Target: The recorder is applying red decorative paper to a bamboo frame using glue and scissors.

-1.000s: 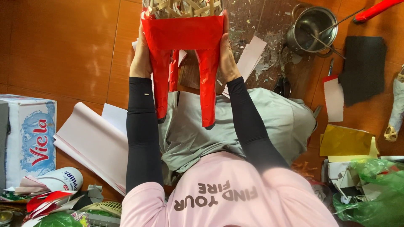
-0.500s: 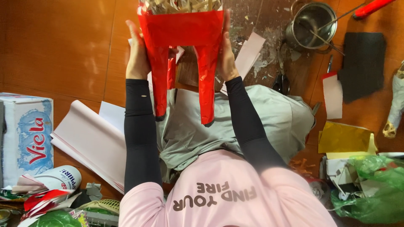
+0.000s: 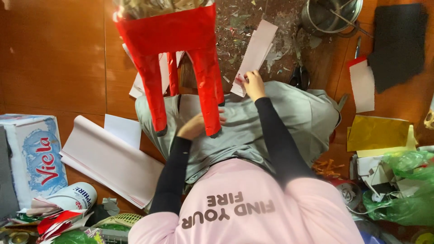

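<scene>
Orange-brown wood floor (image 3: 58, 58), paper scraps strewn, even daylight.

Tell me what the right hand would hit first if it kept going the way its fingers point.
The right hand points up the picture and already touches the white paper strip; beyond that lies scrap-littered floor, though depth is hard to judge.

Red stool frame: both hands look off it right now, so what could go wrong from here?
The red stool frame stands on the person's lap with neither hand gripping it; it could tip, since the left hand only sits beside a leg. The right hand reaches for a pale paper strip close to the scissors, so a careless grab might meet the blades. Scraps litter the floor; pieces may get lost.
</scene>
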